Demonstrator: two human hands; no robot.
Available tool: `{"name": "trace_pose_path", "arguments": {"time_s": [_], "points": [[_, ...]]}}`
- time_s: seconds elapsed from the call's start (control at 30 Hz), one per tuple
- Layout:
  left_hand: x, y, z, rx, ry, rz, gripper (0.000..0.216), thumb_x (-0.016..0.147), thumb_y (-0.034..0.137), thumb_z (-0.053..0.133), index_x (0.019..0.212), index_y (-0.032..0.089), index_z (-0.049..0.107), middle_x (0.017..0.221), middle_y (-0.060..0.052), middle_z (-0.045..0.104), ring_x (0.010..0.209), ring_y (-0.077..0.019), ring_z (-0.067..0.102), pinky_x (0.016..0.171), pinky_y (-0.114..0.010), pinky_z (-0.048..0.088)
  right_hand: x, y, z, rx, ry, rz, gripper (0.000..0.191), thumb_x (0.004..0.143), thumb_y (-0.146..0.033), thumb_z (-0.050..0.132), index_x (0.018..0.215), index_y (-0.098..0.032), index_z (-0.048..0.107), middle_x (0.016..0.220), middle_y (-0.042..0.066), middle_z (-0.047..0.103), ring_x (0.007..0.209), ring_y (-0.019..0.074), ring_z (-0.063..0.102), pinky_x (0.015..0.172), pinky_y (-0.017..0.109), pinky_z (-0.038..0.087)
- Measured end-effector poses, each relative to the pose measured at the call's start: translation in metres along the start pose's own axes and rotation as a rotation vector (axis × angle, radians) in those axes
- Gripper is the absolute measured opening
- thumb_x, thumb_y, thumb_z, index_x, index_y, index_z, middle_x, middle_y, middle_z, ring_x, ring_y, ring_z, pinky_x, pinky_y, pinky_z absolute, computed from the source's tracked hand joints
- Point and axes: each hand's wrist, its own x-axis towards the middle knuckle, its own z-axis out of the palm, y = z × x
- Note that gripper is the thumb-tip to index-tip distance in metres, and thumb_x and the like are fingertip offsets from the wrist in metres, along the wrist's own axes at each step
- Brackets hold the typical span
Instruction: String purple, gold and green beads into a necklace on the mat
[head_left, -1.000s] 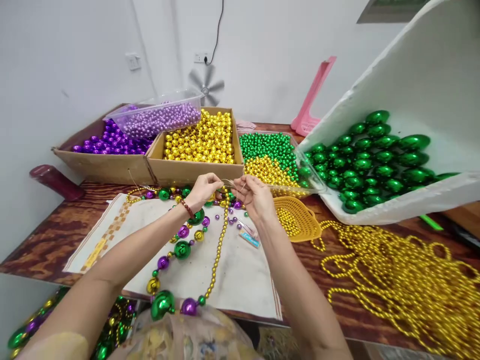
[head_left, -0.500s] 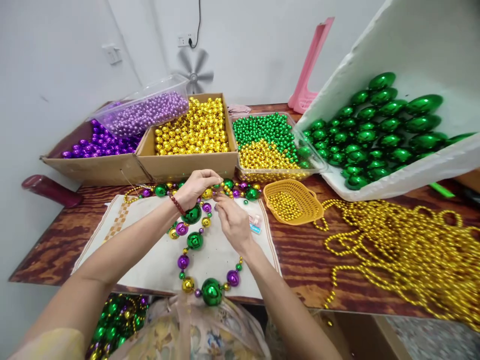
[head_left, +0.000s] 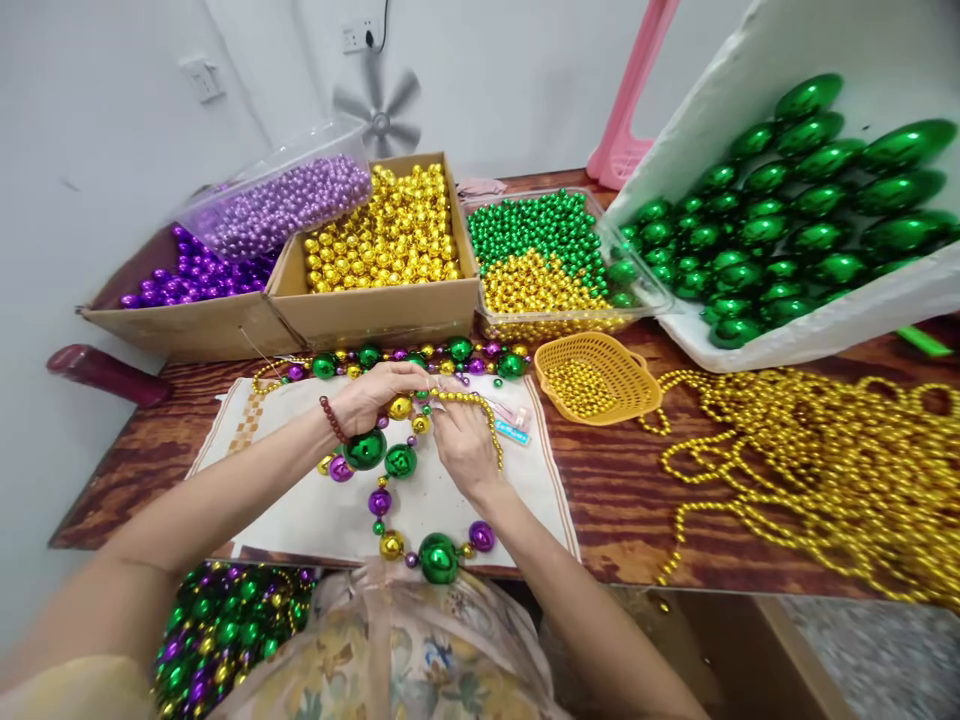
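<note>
My left hand (head_left: 379,395), with a bead bracelet on its wrist, pinches the upper end of a bead garland (head_left: 439,557) of green, purple and gold balls. My right hand (head_left: 466,445) is close against it, its fingers closed at the same spot; the thread between them is too fine to make out. A short strand of small gold beads (head_left: 491,425) drapes over the back of my right hand. The garland hangs in a loop down the white cloth (head_left: 285,515) to its front edge. Another row of beads (head_left: 324,365) lies along the cloth's back edge.
Behind stand a carton of purple beads (head_left: 161,288), a carton of gold beads (head_left: 382,255) and a clear tub of green and gold beads (head_left: 540,270). To the right are a yellow basket (head_left: 637,400), a foam box (head_left: 757,60) of green balls and a heap of gold strands (head_left: 810,470).
The gold bead strand now drapes over my right hand. Both hands stay close together at the garland's end. The camera view has shifted slightly.
</note>
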Motion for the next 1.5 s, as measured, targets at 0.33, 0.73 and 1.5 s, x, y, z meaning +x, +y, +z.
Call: {"name": "trace_pose_path", "arguments": {"time_s": [0.33,0.73,1.5], "points": [[-0.002,-0.034,-0.018,-0.061,-0.073,-0.170,0.028,0.056,0.024,0.088,0.071,0.014,0.067,0.068,-0.002,0.068,0.050,-0.0080,0.057,0.044,-0.018,0.043,-0.022,0.005,0.021,0.119,-0.112,-0.018,0.037,0.095,-0.002,0.042,0.119,-0.017,0.066,0.122,0.012,0.069,0.131,0.0232,0.056,0.119,0.053,0.034],[0.001,-0.063,-0.017,-0.090,0.204,0.019,0.023,0.056,0.027,0.083,0.067,0.015,0.068,0.063,0.000,0.063,0.049,-0.0078,0.051,0.046,-0.021,0.036,-0.025,-0.023,-0.026,0.274,-0.270,0.259,0.016,0.099,-0.026,0.054,0.097,-0.020,0.068,0.094,0.005,0.075,0.077,0.0165,0.069,0.069,0.028,0.051],[0.005,-0.108,-0.029,-0.027,0.268,0.152,0.021,0.060,0.032,0.082,0.068,0.015,0.074,0.070,-0.003,0.070,0.066,-0.0135,0.059,0.065,-0.025,0.044,0.049,0.029,-0.016,1.358,-0.413,0.959,0.018,0.086,-0.037,0.059,0.086,-0.020,0.064,0.081,0.003,0.067,0.061,0.0110,0.058,0.050,0.020,0.044]]}}
